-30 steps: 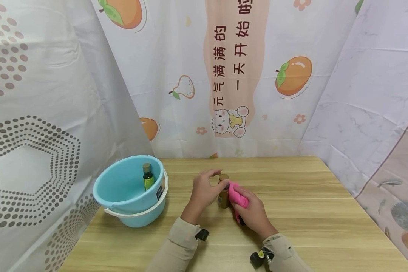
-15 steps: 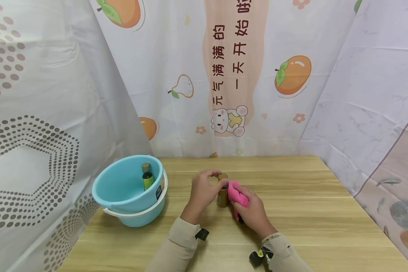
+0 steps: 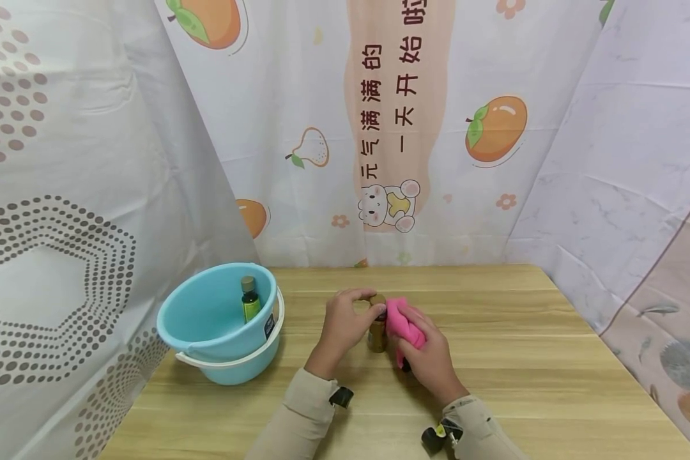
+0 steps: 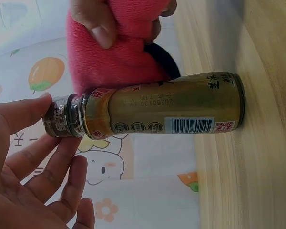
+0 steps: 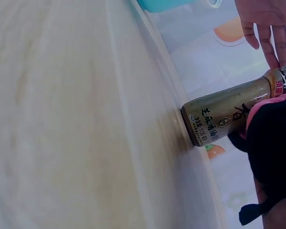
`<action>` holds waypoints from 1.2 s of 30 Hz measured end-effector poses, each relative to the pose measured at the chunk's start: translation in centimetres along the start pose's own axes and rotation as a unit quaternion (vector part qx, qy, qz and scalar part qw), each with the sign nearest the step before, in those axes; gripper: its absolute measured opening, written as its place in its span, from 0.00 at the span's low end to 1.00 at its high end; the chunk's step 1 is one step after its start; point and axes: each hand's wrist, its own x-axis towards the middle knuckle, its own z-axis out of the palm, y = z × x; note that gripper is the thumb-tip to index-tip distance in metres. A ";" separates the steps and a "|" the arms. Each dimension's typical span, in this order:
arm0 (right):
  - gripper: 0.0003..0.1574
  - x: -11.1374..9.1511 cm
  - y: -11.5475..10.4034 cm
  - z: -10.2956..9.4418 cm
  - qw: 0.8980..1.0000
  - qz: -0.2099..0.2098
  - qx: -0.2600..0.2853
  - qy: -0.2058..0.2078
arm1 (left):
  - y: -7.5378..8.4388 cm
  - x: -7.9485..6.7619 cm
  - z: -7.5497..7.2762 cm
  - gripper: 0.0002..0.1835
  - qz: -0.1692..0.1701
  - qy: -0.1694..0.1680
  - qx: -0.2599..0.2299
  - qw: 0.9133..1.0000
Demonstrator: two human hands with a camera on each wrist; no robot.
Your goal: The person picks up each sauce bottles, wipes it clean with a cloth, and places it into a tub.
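Note:
A small sesame oil bottle (image 3: 377, 340) with a gold label and brown cap stands upright on the wooden table. My left hand (image 3: 343, 327) pinches its cap (image 4: 57, 118) between thumb and fingers. On the bottle's right side, my right hand (image 3: 435, 359) grips a bunched pink plush cloth (image 3: 404, 327) and presses it to the label. The cloth's black part (image 5: 274, 148) shows in the right wrist view, hiding much of that hand. Barcode and printed date face the left wrist camera.
A light blue bucket (image 3: 207, 313) with a white handle stands left on the table (image 3: 540, 358). Inside it is a dark bottle (image 3: 250, 303) with a yellow-green label. Printed curtains (image 3: 299, 211) hang behind the table and at both sides.
The right hand and pink cloth have shifted slightly, and the cloth's folds now sit higher and differently bunched against the bottle. The left hand stays at the cap.

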 end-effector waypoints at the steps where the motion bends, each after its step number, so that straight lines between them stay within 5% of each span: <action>1: 0.38 0.0 0.0 0.0 1.000 -0.003 0.003 0.002 | 0.0 0.0 0.0 0.19 0.000 -0.003 -0.002 1.000; 20: 0.37 0.0 0.2 0.1 0.999 0.001 -0.031 -0.012 | -0.1 0.1 0.0 0.20 -0.004 -0.025 -0.030 0.999; 36: 0.36 0.1 0.7 0.1 0.989 0.081 -0.105 -0.058 | 0.0 0.0 -0.1 0.18 -0.005 -0.025 -0.035 0.999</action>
